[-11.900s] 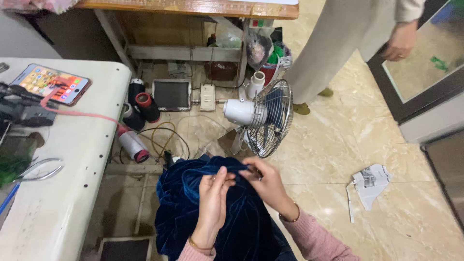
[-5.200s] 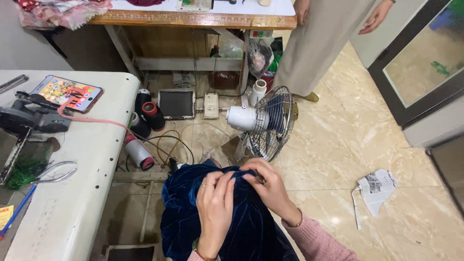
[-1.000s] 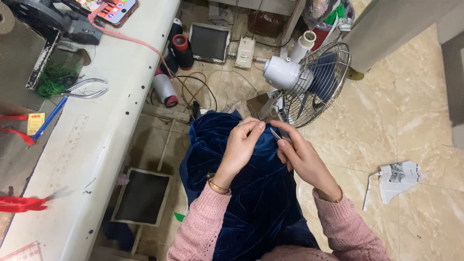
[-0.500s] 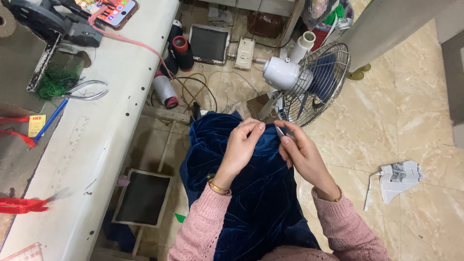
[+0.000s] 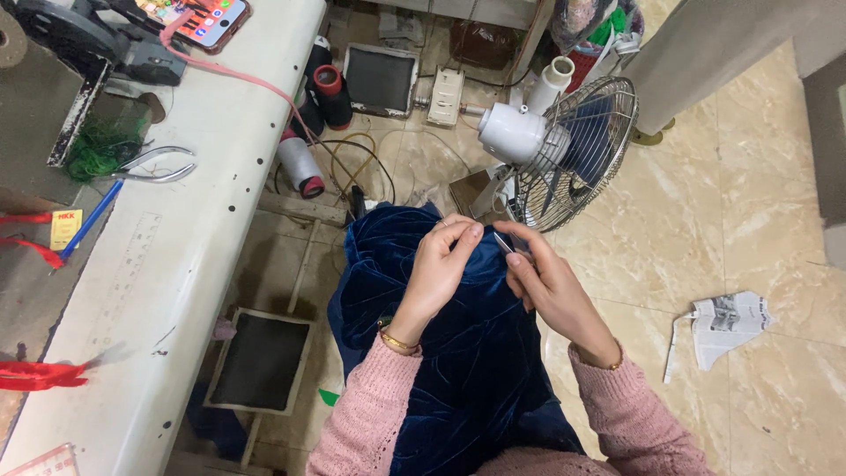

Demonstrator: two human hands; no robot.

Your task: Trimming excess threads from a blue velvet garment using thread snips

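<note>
Draping over the person's lap, a dark blue crushed-velvet cloth lies between two pink knitted sleeves, its upper edge gathered under both hands. The left hand, a thin gold bangle at its wrist, pinches a fold of the velvet at the top edge, fingers closed on the cloth. The right hand sits just beside it, its grip clenched on a small slim silvery tool whose tip points toward the left fingertips; what kind of tool it is cannot be told.

To the left runs a long white work surface carrying metal thread snips, a blue pen and red ribbon. On the tiled floor beneath and beside it lie a flat black pedal, a grey thread cone with a red end and a crumpled sheet of printed paper off to the right. Beyond the hands stands a white electric fan with a wire cage. At the far end of the surface rests a smartphone in a colourful case.
</note>
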